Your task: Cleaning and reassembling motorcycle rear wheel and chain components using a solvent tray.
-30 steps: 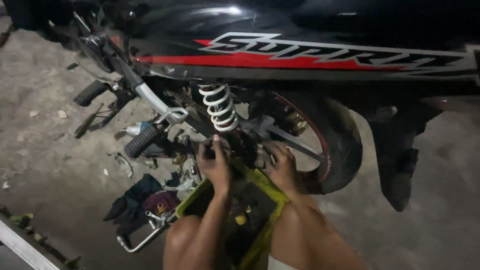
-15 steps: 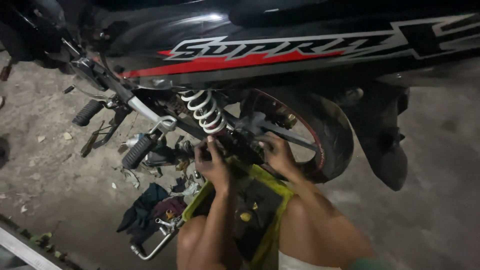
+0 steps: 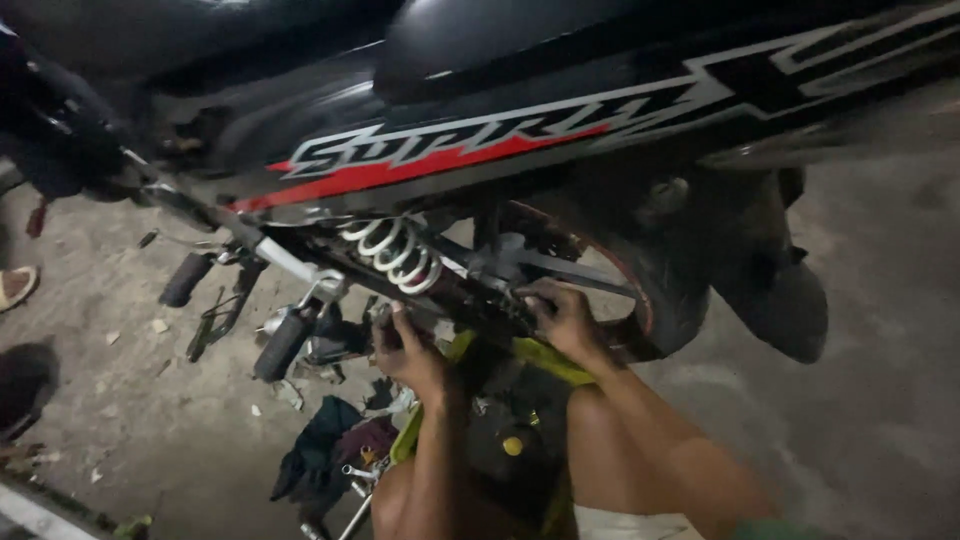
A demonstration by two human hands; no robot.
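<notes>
Both hands on the swingarm [image 3: 560, 268] below the white shock spring [image 3: 393, 252], left hand [image 3: 410, 352] and right hand [image 3: 562, 318] each clamped on dark metal, exact part unclear; slip risk: fingers near rear wheel [image 3: 640, 290], poor light.

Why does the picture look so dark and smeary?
Head view: dim light, so the motorcycle body is nearly black; a faint sheen on its top; the white spring stands out; the left hand, right hand and ground are soft with blur.
</notes>
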